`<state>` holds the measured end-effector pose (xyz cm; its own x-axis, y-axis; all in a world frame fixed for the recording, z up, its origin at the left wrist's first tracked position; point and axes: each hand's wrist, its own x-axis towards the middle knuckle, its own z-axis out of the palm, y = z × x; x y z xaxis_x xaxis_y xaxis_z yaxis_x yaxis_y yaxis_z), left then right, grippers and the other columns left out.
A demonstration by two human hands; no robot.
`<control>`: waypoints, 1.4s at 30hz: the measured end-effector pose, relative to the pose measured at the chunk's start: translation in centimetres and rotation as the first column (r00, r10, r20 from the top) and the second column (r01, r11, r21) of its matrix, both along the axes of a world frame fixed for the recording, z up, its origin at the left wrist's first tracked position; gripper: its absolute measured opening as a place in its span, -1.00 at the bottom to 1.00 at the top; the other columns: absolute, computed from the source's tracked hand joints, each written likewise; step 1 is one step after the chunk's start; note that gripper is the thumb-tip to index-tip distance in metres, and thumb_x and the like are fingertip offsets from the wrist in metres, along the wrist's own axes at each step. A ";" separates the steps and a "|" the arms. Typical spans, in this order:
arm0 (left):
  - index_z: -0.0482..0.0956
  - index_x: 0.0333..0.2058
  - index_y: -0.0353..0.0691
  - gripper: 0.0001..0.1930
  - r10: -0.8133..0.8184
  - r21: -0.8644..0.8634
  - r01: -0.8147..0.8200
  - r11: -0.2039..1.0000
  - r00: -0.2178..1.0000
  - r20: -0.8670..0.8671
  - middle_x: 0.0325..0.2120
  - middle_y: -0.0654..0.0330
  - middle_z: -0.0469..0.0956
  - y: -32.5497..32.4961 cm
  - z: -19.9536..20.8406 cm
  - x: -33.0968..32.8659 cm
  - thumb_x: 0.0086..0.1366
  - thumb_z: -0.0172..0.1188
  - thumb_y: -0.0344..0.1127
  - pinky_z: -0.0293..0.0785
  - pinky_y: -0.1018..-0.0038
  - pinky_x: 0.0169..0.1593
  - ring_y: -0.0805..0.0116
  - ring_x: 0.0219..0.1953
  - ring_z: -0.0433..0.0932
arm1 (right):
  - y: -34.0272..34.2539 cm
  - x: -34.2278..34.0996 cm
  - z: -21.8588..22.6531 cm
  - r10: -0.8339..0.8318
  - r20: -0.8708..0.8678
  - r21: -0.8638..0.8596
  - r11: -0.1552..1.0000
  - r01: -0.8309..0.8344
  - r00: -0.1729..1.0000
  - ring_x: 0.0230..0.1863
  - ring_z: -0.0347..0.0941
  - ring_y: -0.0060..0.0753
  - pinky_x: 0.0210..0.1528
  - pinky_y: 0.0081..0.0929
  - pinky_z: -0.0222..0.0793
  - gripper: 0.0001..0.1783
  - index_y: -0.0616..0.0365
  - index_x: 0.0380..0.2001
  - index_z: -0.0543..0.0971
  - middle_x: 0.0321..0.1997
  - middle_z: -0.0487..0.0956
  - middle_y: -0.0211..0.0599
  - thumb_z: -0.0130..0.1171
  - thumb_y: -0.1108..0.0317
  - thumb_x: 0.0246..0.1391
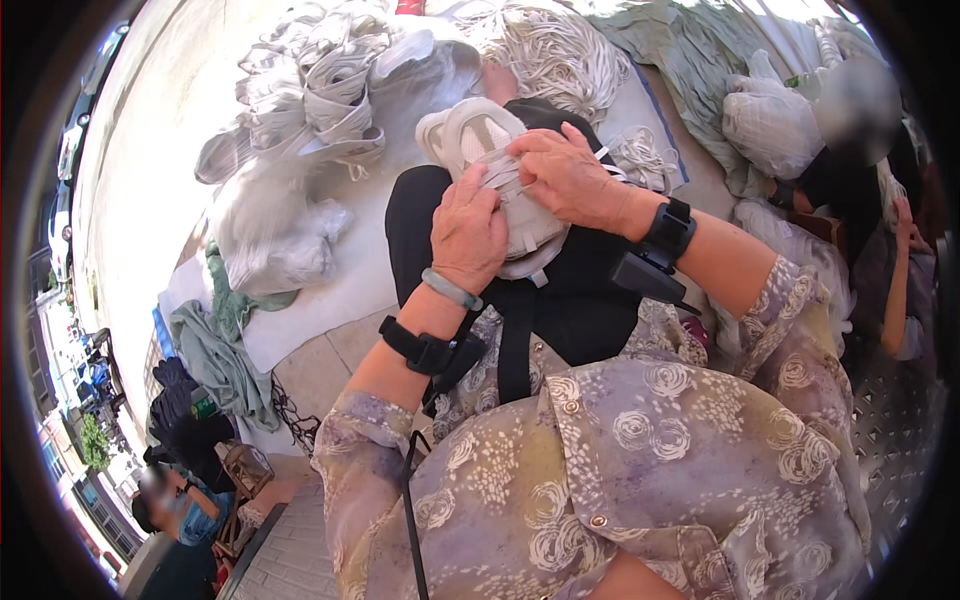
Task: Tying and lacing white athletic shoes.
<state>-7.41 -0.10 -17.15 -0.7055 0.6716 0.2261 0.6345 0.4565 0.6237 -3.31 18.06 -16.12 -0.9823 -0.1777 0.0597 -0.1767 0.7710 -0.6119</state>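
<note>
A pale grey and white shoe [478, 140] lies on my lap over black trousers [585, 300]. My left hand [468, 232] presses down on the shoe's middle, fingers curled over the lace area. My right hand [567, 175] rests on the shoe's upper part, its fingertips pinching a white lace [520, 185]. Both wrists carry black bands, and a pale green bangle sits on the left one. The shoe's heel end pokes out below my left hand.
A heap of similar pale shoes [320, 90] lies on a white sheet [320, 300] to the left. A pile of white laces [555, 50] sits ahead. Filled plastic bags [770, 125] stand at the right beside another seated person [870, 180]. Green cloth [215, 355] lies lower left.
</note>
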 end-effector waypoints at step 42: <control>0.26 -0.52 -0.39 -0.85 -0.013 0.041 0.007 0.999 0.988 0.152 0.02 -0.22 0.27 1.1 1.2 -0.2 0.16 -0.01 -0.46 0.15 0.24 0.13 -0.09 0.02 0.31 | 1.0 -1.8 1.9 0.113 0.198 0.150 0.978 -0.145 0.974 -0.03 0.31 -0.13 0.06 0.42 -0.21 -0.62 0.24 -0.40 0.60 -0.21 0.45 -0.12 0.22 0.34 -0.44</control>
